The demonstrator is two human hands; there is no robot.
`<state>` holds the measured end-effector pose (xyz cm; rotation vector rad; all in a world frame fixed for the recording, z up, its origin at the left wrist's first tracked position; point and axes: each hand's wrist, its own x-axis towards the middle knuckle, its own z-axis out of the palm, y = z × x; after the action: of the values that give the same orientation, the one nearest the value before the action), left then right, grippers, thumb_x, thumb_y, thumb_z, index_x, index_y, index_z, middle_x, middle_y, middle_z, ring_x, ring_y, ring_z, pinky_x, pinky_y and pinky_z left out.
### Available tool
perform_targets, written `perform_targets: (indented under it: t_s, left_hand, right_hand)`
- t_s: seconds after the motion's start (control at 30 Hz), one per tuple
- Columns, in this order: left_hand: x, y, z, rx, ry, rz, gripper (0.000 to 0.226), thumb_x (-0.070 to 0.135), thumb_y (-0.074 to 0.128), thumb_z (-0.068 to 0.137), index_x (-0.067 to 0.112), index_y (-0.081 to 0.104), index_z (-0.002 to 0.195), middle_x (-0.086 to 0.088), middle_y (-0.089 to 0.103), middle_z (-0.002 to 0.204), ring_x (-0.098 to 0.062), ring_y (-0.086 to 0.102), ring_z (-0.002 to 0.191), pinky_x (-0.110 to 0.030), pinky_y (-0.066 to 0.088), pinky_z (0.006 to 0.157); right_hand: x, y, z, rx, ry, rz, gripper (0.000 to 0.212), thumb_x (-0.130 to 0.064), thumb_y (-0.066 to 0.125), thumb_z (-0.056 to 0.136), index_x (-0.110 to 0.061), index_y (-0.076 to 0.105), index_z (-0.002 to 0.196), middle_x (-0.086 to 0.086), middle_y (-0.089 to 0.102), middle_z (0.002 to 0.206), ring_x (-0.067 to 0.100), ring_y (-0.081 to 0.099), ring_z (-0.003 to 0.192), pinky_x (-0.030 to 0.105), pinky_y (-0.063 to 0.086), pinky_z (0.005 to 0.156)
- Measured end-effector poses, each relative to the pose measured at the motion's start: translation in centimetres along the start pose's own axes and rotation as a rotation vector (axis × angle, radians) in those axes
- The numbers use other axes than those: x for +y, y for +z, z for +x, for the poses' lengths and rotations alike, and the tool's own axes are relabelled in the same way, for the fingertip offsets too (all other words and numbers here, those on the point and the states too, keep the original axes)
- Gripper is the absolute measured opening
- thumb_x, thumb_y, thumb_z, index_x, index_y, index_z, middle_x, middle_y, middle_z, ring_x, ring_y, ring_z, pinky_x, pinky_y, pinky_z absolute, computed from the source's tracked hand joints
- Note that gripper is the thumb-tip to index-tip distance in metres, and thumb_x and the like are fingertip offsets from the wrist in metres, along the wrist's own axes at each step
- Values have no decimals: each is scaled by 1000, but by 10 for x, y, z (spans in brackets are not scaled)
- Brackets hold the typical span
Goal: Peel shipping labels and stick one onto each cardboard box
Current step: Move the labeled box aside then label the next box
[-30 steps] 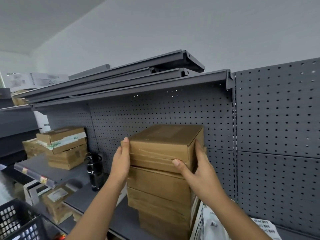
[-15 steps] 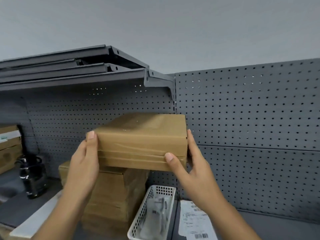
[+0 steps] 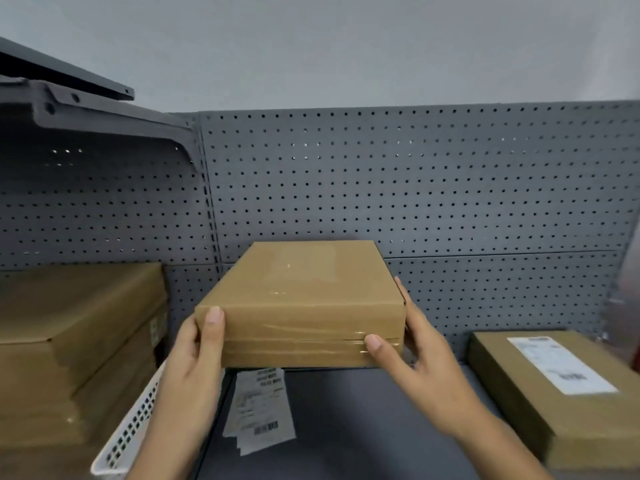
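Observation:
I hold a flat brown cardboard box [image 3: 304, 303], sealed with clear tape, in the air above the dark shelf [image 3: 374, 427]. My left hand [image 3: 197, 358] grips its left end and my right hand [image 3: 415, 358] grips its right end, thumbs on the front face. No label shows on its top. Below it a small stack of white shipping labels [image 3: 258, 410] lies on the shelf. At the right lies another cardboard box [image 3: 540, 403] with a white label [image 3: 561, 363] stuck on its top.
A stack of plain cardboard boxes [image 3: 76, 344] stands at the left. A white perforated basket [image 3: 131, 431] sits between that stack and the labels. Grey pegboard [image 3: 398, 188] forms the back wall, with a shelf bracket [image 3: 104, 116] overhead at the upper left.
I have lifted the box off the stack and carried it to the right, over the labels. The view has swung right, bringing the labelled box into sight.

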<state>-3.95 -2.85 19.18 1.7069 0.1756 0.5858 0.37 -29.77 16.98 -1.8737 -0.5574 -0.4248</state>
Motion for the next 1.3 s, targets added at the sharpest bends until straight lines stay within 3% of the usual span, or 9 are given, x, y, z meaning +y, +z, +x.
perform_targets:
  t_s: [0.1,0.23,0.5,0.6,0.77,0.9,1.1,1.23,1.3]
  left_hand:
    - [-17,41,-14,-65,-34,-16,31,60,35,101,42,41,126,24,53,111,-9,47,116,-31,33,98]
    - [-35,84,-37,-141,-84,-29,15,54,37,104,44,47,108,33,45,103,2,50,93,-33,35,93]
    - [-87,119,-56,-201,-76,6,34,45,53,100,28,53,129,25,61,114,15,54,103,-10,41,80]
    - [-103,125,-65,-193,-99,-10,25,35,58,101,26,55,124,24,62,111,14,56,100,-6,42,73]
    - [-141,132,-79,-136,-182,-14,17,27,64,99,30,59,115,31,73,99,9,66,100,-16,47,79]
    - [-164,134,-85,-150,-178,99,19,23,66,99,34,55,110,56,59,92,28,59,89,-17,45,76]
    - [-187,137,-88,-179,-167,134,28,10,66,97,27,54,116,54,61,95,23,63,91,-2,48,74]
    - [-191,135,-86,-220,-176,129,30,14,65,99,26,51,123,54,61,97,23,63,93,-23,52,85]
    - [-192,134,-86,-240,-187,103,31,16,65,99,27,50,124,48,66,99,24,62,94,-17,51,85]
  right_hand:
    - [26,-35,-20,-5,71,-5,86,-50,71,92,-35,24,162,-19,46,158,4,42,147,44,36,123]
    - [60,-67,-49,-47,177,6,80,-31,73,95,-38,25,158,-26,52,150,0,47,142,32,41,120]
    - [123,-89,-88,-92,291,-19,88,-54,76,88,-49,20,155,-32,46,150,-3,43,143,31,38,120]
    - [140,-88,-95,-139,342,2,83,-46,77,90,-53,20,150,-40,47,143,-9,44,139,16,39,113]
    - [162,-85,-104,-189,394,-13,79,-23,77,93,-46,25,148,-28,49,146,-15,47,134,6,38,105]
    - [178,-84,-109,-238,404,-65,84,-26,80,90,-49,22,147,-28,46,148,-14,47,134,9,38,108]
    - [193,-84,-115,-276,432,-125,86,-23,78,90,-52,17,143,-30,41,146,-27,40,126,-4,31,97]
    - [196,-85,-116,-269,430,-106,87,-26,79,90,-52,18,146,-28,42,150,-20,41,133,-2,31,100]
    - [196,-85,-117,-277,421,-88,92,-36,80,89,-54,13,150,-38,35,151,-19,36,138,-1,29,103]
